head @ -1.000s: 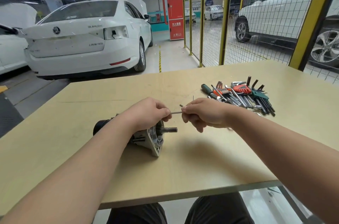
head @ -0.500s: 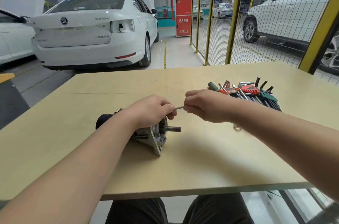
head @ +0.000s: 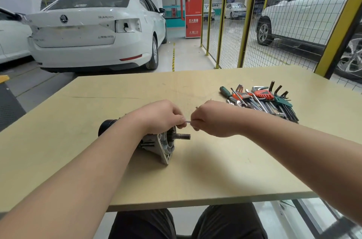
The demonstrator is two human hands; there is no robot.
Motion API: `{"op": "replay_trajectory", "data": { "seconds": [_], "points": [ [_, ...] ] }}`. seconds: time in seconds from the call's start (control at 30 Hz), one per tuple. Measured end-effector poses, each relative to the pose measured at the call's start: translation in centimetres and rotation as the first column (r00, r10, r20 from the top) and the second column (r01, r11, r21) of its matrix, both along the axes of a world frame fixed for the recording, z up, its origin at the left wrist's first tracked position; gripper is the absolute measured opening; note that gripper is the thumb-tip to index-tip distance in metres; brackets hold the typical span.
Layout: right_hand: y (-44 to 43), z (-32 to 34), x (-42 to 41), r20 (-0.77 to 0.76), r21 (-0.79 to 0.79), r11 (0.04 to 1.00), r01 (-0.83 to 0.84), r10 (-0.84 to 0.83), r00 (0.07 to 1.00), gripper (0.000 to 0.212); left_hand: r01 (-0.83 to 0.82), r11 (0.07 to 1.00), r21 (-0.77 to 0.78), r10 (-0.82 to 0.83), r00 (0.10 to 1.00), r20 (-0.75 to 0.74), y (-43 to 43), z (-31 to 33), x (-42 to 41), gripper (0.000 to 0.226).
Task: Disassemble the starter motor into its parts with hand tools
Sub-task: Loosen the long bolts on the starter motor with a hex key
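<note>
Left hand (head: 162, 116) gripping starter motor (head: 156, 141) beneath it | right hand (head: 212, 119) pinching hex key (head: 188, 121), fists closing together since a second ago | key seating deeper, fastener likely loosening | tool pile (head: 260, 101) lying beyond right hand

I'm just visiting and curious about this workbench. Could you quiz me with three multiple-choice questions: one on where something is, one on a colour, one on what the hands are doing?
1. Where is the pile of hand tools?
A. far right of the table
B. on the floor
C. beside the left elbow

2. What colour is the nearest parked car?
A. red
B. white
C. black

3. What is the right hand doing?
A. lying flat and empty
B. pinching a thin metal rod
C. lifting the starter motor

Answers: 1 A, the tools lie beyond the right forearm. 2 B, its body is white. 3 B, the rod spans between the right hand and left hand, above the motor lying on the table.
</note>
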State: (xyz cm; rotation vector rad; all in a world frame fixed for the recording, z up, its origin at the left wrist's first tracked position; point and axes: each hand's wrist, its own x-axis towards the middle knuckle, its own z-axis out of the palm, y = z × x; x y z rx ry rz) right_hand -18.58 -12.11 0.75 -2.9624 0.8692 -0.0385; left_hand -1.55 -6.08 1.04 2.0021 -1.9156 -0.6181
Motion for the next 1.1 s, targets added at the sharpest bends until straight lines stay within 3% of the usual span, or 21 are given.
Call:
{"op": "replay_trajectory", "data": {
  "seconds": [0.17,0.27,0.33,0.37,0.43,0.53,0.63,0.7,0.77,0.87,0.97,1.1],
  "points": [
    [0.2,-1.3,-0.3,0.075,-0.316,0.94,-0.128,0.16,0.984,0.028,0.004,1.0,0.008,-0.004,1.0,-0.017,-0.2,-0.2,0.1,0.025],
    [0.4,-2.4,-0.7,0.076,-0.569,0.81,-0.14,0.221,0.972,0.011,-0.005,1.0,-0.009,0.005,1.0,-0.024,-0.1,-0.3,0.1,0.026],
    [1.0,-3.0,-0.6,0.087,-0.66,0.743,-0.109,0.221,0.971,0.009,-0.012,1.0,-0.024,0.012,1.0,-0.006,-0.1,-0.3,0.2,0.026],
    [1.2,-3.1,-0.5,0.077,-0.648,0.755,-0.103,0.199,0.977,0.009,-0.015,1.0,-0.024,0.015,1.0,0.013,-0.1,-0.3,0.2,0.026],
    [1.4,-2.6,-0.1,0.028,-0.531,0.839,-0.116,0.154,0.988,0.02,-0.024,1.0,-0.018,0.025,0.999,0.037,-0.1,-0.2,0.2,0.025],
    [0.5,0.2,0.8,-0.054,-0.098,0.995,-0.003,-0.002,0.999,0.03,-0.038,0.999,-0.017,0.038,0.999,-0.005,0.0,-0.2,0.3,0.026],
    [-0.3,2.5,1.8,-0.197,0.342,0.936,0.083,-0.015,0.98,0.025,-0.04,0.999,-0.02,0.04,0.999,-0.021,0.2,-0.2,0.4,0.026],
    [-0.4,3.4,2.3,-0.244,0.435,0.894,0.11,0.0,0.97,0.024,-0.035,0.999,-0.028,0.035,0.999,-0.026,0.3,-0.3,0.4,0.027],
    [-0.4,3.8,2.7,-0.243,0.365,0.926,0.097,-0.006,0.97,0.024,-0.038,0.998,-0.046,0.035,0.998,-0.046,0.4,-0.4,0.4,0.028],
    [0.5,3.6,2.7,-0.249,0.075,0.996,-0.058,0.075,0.965,0.022,-0.04,0.997,-0.059,0.036,0.997,-0.067,0.6,-0.5,0.3,0.03],
    [1.1,3.0,2.3,-0.186,-0.121,0.99,-0.074,0.051,0.981,0.019,-0.04,0.997,-0.064,0.035,0.996,-0.087,0.7,-0.5,0.2,0.03],
    [0.9,2.0,2.0,-0.258,-0.327,0.925,-0.193,0.109,0.96,0.026,-0.036,0.997,-0.063,0.03,0.995,-0.09,0.9,-0.4,0.0,0.029]
  ]
}}
